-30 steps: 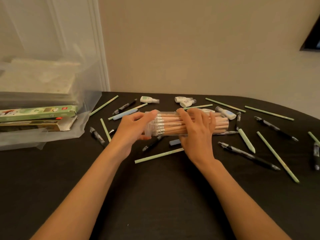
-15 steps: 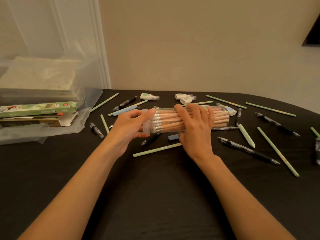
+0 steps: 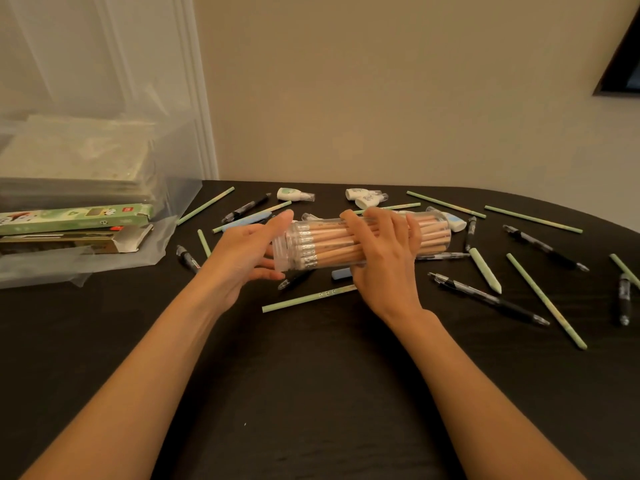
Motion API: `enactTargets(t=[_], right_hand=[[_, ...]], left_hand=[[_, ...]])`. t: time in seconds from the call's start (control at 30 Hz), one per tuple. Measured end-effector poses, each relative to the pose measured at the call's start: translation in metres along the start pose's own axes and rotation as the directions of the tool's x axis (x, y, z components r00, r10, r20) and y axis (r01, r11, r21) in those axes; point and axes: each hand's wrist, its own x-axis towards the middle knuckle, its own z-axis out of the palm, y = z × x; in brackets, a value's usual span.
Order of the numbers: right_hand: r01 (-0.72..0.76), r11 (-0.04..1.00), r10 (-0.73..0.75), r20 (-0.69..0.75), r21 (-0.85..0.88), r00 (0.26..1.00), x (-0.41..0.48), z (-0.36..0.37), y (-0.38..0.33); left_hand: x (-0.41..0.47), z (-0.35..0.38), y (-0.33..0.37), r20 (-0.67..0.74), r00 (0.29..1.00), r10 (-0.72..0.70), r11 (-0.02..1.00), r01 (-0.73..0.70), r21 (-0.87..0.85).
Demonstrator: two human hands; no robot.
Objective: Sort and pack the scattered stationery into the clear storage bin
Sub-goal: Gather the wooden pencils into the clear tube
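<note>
A clear plastic tube of wooden pencils (image 3: pixel 322 242) lies sideways just above the dark table (image 3: pixel 311 375). My right hand (image 3: pixel 384 261) grips the tube's middle, fingers curled over its top. My left hand (image 3: pixel 242 258) cups the tube's lidded left end, fingertips on the cap. Scattered around are green pencils (image 3: pixel 545 299), black pens (image 3: pixel 488 297), white correction-tape dispensers (image 3: pixel 294 194) and a small blue eraser (image 3: pixel 341 274). The clear storage bin (image 3: pixel 166 216) stands at the far left, holding a green box (image 3: pixel 76 218) and flat packets.
A beige wall rises behind the table. White door trim (image 3: pixel 204 98) stands behind the bin. The table's curved right edge (image 3: pixel 616 223) runs near more pens and pencils. The near half of the table holds only my forearms.
The tube and both hands have held nearly the same pose, shifting slightly up in view. My left fingers have closed a little more around the cap end.
</note>
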Motion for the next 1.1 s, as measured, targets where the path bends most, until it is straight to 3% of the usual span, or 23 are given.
enactTargets(t=[0.47, 0.87, 1.1], right_hand=[[-0.029, 0.999, 0.028, 0.026, 0.037, 0.999, -0.0021, 0.001, -0.0022], [-0.105, 0.994, 0.102, 0.074, 0.039, 0.992, -0.0041, -0.0012, -0.0008], [-0.088, 0.996, 0.085, 0.093, 0.032, 0.992, -0.0033, -0.0007, -0.007]], left_hand=[[-0.0004, 0.0006, -0.0019, 0.045, 0.999, 0.018, 0.999, -0.019, 0.026], [0.0, 0.0012, -0.005, 0.111, 0.963, 0.246, 0.959, -0.259, 0.113], [-0.0017, 0.0054, -0.0046, -0.015, 0.998, 0.058, 0.998, -0.057, 0.019]])
